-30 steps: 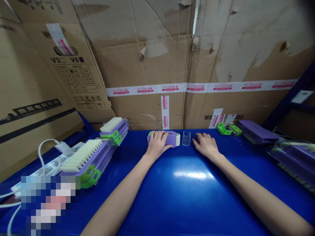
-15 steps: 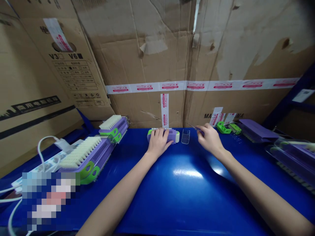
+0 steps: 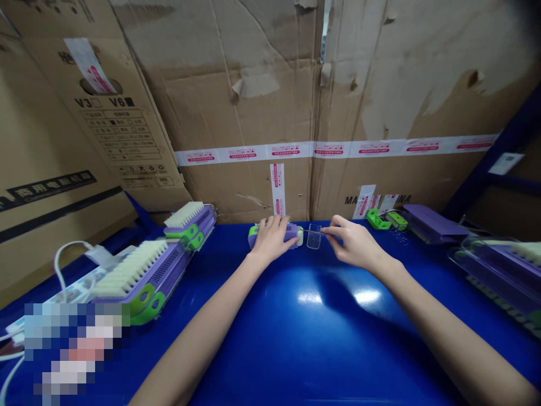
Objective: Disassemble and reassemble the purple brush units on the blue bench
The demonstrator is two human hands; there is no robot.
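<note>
My left hand (image 3: 270, 242) lies over a small purple brush unit (image 3: 291, 230) at the far side of the blue table, fingers wrapped across its top and thumb along the near side. The unit has a green left end and a whitish right end. In my right hand (image 3: 353, 242) a thin screwdriver (image 3: 311, 231) is pinched, its shaft pointing left with the tip at the whitish end. Whether the tip sits in a screw is too small to tell. Below the shaft stands a clear plastic cup-like cover (image 3: 313, 241).
Purple brushes with pale bristles (image 3: 133, 268) stand on the left, by a white power strip (image 3: 80, 287) with cables. At the back right are green parts (image 3: 378, 220), tiny loose screws (image 3: 398, 235) and a purple housing (image 3: 433, 220). Cardboard (image 3: 236, 113) walls the back.
My right hand has moved left and slightly down, bringing the screwdriver from a raised angle to nearly level against the unit's right end. My left hand stays on the unit. The view has shifted slightly.
</note>
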